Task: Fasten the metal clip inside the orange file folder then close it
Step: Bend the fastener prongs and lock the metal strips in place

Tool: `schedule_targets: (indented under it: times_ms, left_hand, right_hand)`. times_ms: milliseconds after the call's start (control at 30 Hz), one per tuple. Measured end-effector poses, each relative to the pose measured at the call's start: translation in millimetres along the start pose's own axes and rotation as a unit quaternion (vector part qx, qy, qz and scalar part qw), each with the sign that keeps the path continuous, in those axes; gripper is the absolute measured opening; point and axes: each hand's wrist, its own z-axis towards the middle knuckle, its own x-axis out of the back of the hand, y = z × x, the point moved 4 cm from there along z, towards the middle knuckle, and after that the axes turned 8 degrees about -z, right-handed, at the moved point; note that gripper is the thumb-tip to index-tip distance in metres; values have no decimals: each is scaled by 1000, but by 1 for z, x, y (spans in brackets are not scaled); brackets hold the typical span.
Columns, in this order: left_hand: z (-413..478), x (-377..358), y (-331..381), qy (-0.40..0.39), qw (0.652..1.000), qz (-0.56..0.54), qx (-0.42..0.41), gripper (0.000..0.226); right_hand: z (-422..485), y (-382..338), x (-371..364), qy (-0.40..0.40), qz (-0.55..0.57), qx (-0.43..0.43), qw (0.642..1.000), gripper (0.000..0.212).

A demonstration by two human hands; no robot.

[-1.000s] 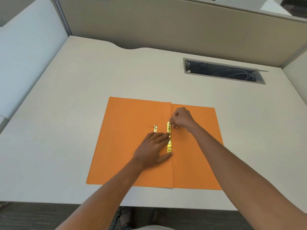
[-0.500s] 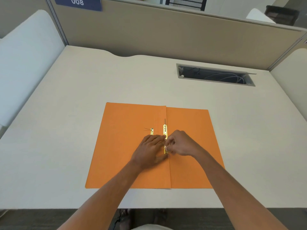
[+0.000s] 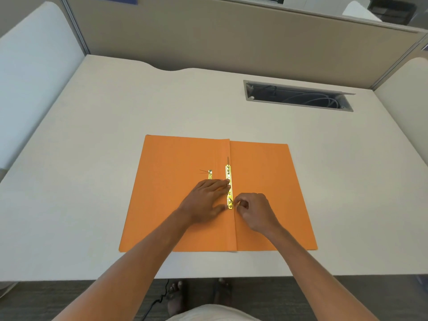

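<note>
- Brass-coloured metal clip (image 3: 229, 186) lies on the spine fold of the orange file folder (image 3: 176, 193), which is open flat on the surface (image 3: 115, 107); long axis runs straight away from me.
- Left hand (image 3: 205, 200), fingers spread flat, presses beside the clip's middle.
- Right hand (image 3: 253, 210) pinches a thin prong at the clip's near end, so it is nearer the work.
- Count: one folder, one long clip bar, one short loose piece (image 3: 210, 174) to its left.
- Judgement: prong bends flat next.

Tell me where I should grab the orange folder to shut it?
Probably the left cover's outer edge, coming from the left. The orange folder lies open and flat, hinged at its middle crease, so that free edge swings over. Both hands, left and right, are at the gold clip.
</note>
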Motion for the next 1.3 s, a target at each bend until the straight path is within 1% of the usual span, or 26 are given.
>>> schedule_targets:
  times_ms: [167,367,533,733,833,1000,1100,1167,1300]
  left_hand:
    - [0,-2,-1,-11,1000,-6,6,58]
    - [-1,-3,-2,-10,1000,-13,7,57]
    - [-2,-6,-3,-6,1000,-10,-1,56]
    - [-2,-6,-3,8,1000,-11,-10,54]
    - [-3,-6,-2,12,1000,-10,-12,54]
    - [-2,-6,-2,10,1000,-18,-14,54]
    - [-3,-6,-2,10,1000,-18,-15,52]
    - [-3,-6,-2,6,1000,-15,-15,53]
    - [-3,-6,-2,6,1000,-16,-11,55]
  right_hand:
    - [-10,0,-6,52,24,9,998,15]
    - [-18,-4,-19,73,-10,15,997,21]
    - [-13,-16,-18,41,-23,5,999,22]
    - [-11,-26,-16,25,-55,-35,998,26]
    - [-11,-34,-17,43,-43,-35,998,30]
    - [-7,-37,-22,21,-96,-36,995,27]
    - [-7,-35,-19,10,-92,-31,995,26]
    - [-7,-33,-15,4,-78,-21,997,29]
    - [-7,-28,-7,15,-62,-4,998,43]
